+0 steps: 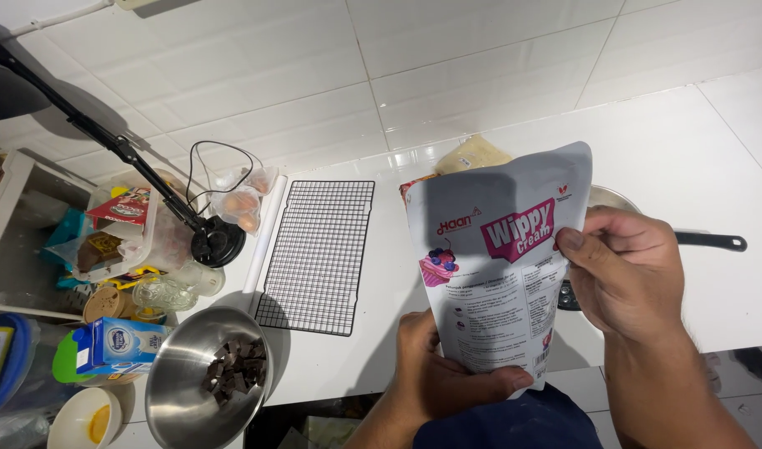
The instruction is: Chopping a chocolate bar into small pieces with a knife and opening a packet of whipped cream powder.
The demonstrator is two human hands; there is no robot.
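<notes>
I hold a grey and white pouch (501, 249) with a pink label upright in front of me, its back panel facing the camera. My left hand (435, 374) grips its bottom edge, thumb across the lower corner. My right hand (626, 270) pinches its right edge with the thumb on the printed side. Behind the pouch lies a pan, with only a bit of its metal rim (609, 198) and its black handle (713, 241) showing.
A black wire cooling rack (318, 254) lies on the white counter. A steel bowl (189, 378) holds chocolate chunks (235, 370). Left are a blue and white carton (115, 345), a small bowl with yellow liquid (86, 420), a bag of eggs (244, 204), a black stand base (217, 241) and cluttered containers.
</notes>
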